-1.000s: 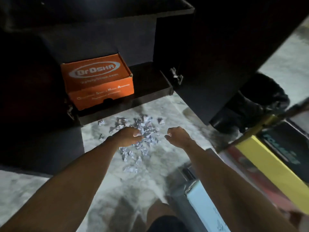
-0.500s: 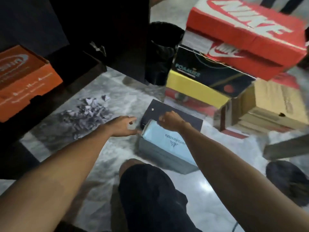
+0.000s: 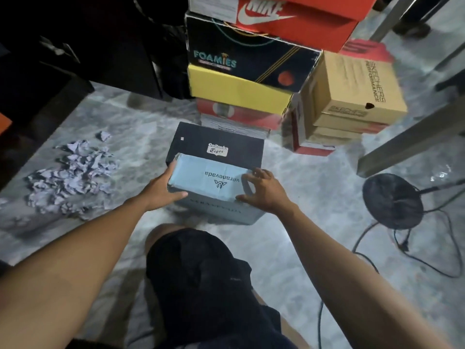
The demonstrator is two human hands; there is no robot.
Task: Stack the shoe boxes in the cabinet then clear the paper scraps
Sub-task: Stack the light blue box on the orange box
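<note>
A light blue shoe box [image 3: 206, 181] marked "veranevada" lies on the marble floor in front of my knee. My left hand [image 3: 161, 190] grips its left end and my right hand [image 3: 264, 188] grips its right end, fingers spread over the lid. Behind it, touching, lies a black Onitsuka Tiger box [image 3: 216, 143]. A pile of crumpled pale paper scraps [image 3: 73, 177] lies on the floor to the left. The dark cabinet [image 3: 50, 71] fills the upper left, with an orange box corner [image 3: 5, 123] at the left edge.
A stack of boxes stands behind: red Nike [image 3: 289, 18], black Foamies [image 3: 246, 54], yellow [image 3: 236, 93], red [image 3: 239, 113]. Tan Skechers boxes [image 3: 352, 89] stack on the right. A black round fan base [image 3: 392, 202] with cables lies far right, by metal furniture legs [image 3: 412, 142].
My view swung right from the cabinet and scraps to the box pile. Both hands left the scraps and closed onto the ends of the light blue box.
</note>
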